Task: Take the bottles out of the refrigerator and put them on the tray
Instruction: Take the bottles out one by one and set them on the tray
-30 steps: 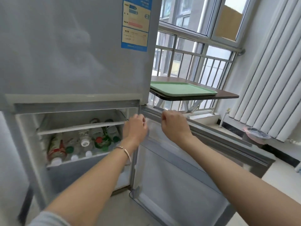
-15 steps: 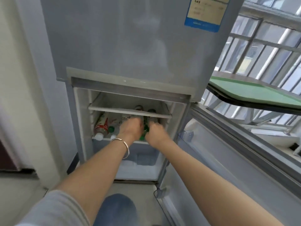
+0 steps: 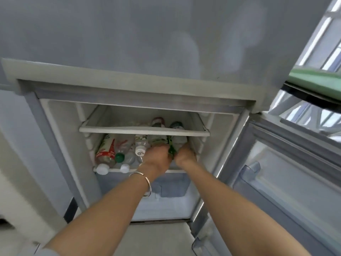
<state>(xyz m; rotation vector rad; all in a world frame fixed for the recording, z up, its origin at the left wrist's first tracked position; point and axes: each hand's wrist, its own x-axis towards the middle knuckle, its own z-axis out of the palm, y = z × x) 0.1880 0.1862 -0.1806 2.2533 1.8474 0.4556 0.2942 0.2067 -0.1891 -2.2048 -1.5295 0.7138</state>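
Observation:
The refrigerator's lower compartment (image 3: 60, 137) stands open. Several bottles lie on their sides on the middle shelf (image 3: 114, 169), caps toward me: a red-labelled bottle (image 3: 107, 150) at the left, a green-capped one (image 3: 120, 157), a white-capped one (image 3: 140, 146). My left hand (image 3: 156, 159) is closed around the neck end of a clear bottle (image 3: 156, 140). Beside it, my right hand (image 3: 185, 156) grips another clear bottle (image 3: 180, 139). A dark green bottle (image 3: 171, 150) shows between the two hands. The green tray (image 3: 317, 80) sits on a table at the upper right.
The upper shelf (image 3: 144, 130) hangs just above the bottles and leaves a low gap. The open fridge door (image 3: 287, 172) extends to the right, with a clear door bin (image 3: 252, 169). A drawer (image 3: 171, 185) sits below the shelf. Window bars (image 3: 302, 115) are behind the tray's table.
A second ago both hands were on the door's top edge. They then reached into the compartment, and now each is closed on a bottle. My view has moved closer and lower.

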